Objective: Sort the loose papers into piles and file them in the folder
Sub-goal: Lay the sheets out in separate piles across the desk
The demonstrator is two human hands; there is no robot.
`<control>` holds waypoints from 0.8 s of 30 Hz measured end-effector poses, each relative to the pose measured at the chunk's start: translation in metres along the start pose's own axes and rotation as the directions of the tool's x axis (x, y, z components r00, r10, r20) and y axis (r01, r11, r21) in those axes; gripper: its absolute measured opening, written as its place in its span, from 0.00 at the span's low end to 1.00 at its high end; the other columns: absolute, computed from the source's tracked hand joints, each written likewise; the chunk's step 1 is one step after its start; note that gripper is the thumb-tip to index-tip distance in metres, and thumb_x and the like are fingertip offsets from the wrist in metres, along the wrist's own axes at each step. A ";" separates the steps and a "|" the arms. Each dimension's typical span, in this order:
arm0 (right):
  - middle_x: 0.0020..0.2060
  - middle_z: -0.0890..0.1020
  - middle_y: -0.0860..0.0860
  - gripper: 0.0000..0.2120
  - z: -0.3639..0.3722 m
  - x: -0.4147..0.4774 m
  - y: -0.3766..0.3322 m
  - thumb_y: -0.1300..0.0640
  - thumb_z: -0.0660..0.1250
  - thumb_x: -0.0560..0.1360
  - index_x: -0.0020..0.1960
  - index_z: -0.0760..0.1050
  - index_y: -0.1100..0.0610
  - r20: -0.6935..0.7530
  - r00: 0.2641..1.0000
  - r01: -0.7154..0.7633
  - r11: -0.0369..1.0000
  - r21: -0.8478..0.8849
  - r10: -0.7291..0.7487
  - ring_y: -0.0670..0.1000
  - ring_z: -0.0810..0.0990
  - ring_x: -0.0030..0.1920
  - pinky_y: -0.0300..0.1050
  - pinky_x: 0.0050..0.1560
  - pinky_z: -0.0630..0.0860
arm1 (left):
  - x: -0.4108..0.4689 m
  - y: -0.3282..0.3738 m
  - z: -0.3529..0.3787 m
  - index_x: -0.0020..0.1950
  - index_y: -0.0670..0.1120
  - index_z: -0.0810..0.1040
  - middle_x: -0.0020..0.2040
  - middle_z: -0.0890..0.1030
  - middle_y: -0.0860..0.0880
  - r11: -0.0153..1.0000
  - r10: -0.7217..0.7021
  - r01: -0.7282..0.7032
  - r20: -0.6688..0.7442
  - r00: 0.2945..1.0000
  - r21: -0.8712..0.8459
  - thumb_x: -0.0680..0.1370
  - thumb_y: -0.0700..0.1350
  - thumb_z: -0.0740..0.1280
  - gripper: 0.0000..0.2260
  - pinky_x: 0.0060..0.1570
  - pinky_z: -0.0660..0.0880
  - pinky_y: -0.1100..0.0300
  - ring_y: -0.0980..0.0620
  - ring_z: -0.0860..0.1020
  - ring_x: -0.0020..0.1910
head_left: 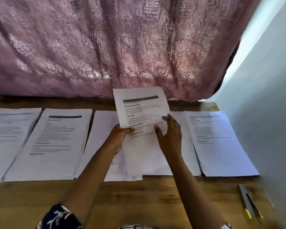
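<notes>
The left hand (120, 136) pinches the lower left corner of a printed sheet (141, 109) and lifts it above the middle pile (149, 156). The right hand (169, 138) is open, its fingers resting flat on the sheet's lower right part. The sheet looks very light and thin; its top already bends backward, so it will flop if held by one corner only. Holding both lower corners seems safer. Other piles (53, 142) lie side by side on the worktop (139, 199).
</notes>
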State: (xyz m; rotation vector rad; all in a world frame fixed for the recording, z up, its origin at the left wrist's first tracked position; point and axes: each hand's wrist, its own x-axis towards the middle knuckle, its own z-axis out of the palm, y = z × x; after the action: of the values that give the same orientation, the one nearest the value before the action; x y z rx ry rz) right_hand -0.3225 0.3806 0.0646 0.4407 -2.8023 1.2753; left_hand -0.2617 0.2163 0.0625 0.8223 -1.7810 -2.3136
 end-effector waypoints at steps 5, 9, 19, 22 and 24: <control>0.54 0.81 0.54 0.20 0.048 0.028 -0.020 0.49 0.69 0.75 0.63 0.73 0.58 0.327 0.901 -0.356 0.916 0.184 0.285 0.56 0.79 0.53 0.52 0.57 0.75 | -0.018 0.031 -0.098 0.60 0.45 0.77 0.58 0.80 0.46 0.991 0.036 -0.023 -0.103 0.994 0.130 0.74 0.33 0.70 0.17 0.63 0.71 0.54 0.49 0.78 0.54; 0.31 0.79 0.51 0.10 0.107 0.018 -0.070 0.56 0.70 0.75 0.43 0.77 0.64 0.431 0.894 -0.224 0.955 0.193 0.123 0.48 0.77 0.30 0.35 0.35 0.73 | -0.020 0.043 -0.189 0.62 0.45 0.76 0.60 0.79 0.47 0.925 0.132 -0.005 -0.309 0.942 0.381 0.73 0.41 0.74 0.18 0.54 0.74 0.57 0.47 0.78 0.55; 0.44 0.83 0.54 0.14 0.225 0.005 -0.140 0.51 0.75 0.70 0.49 0.79 0.60 0.535 0.832 -0.155 0.987 -0.033 0.148 0.55 0.83 0.44 0.49 0.51 0.80 | -0.021 0.030 -0.290 0.68 0.49 0.70 0.64 0.77 0.45 0.611 0.317 0.201 -0.470 0.824 0.765 0.77 0.53 0.68 0.22 0.58 0.72 0.47 0.42 0.77 0.60; 0.40 0.81 0.50 0.15 0.233 -0.002 -0.147 0.49 0.74 0.71 0.50 0.78 0.59 0.518 0.837 -0.167 0.984 -0.064 0.175 0.52 0.82 0.41 0.48 0.52 0.80 | -0.019 0.023 -0.296 0.73 0.51 0.65 0.67 0.75 0.44 0.645 0.288 0.222 -0.501 0.816 0.732 0.77 0.53 0.69 0.27 0.62 0.70 0.43 0.40 0.74 0.64; 0.39 0.84 0.51 0.14 0.233 -0.004 -0.149 0.48 0.73 0.71 0.47 0.78 0.58 0.491 0.852 -0.159 0.983 -0.087 0.181 0.51 0.83 0.38 0.49 0.51 0.80 | -0.017 0.018 -0.300 0.75 0.50 0.62 0.68 0.74 0.44 0.610 0.292 0.244 -0.500 0.815 0.754 0.75 0.51 0.72 0.32 0.62 0.70 0.41 0.40 0.72 0.66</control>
State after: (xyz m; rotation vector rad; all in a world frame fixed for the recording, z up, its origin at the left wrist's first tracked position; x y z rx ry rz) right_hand -0.2582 0.1149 0.0188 0.6095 -3.3595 1.2797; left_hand -0.1082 -0.0418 0.0355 1.3933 -2.3990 -0.8821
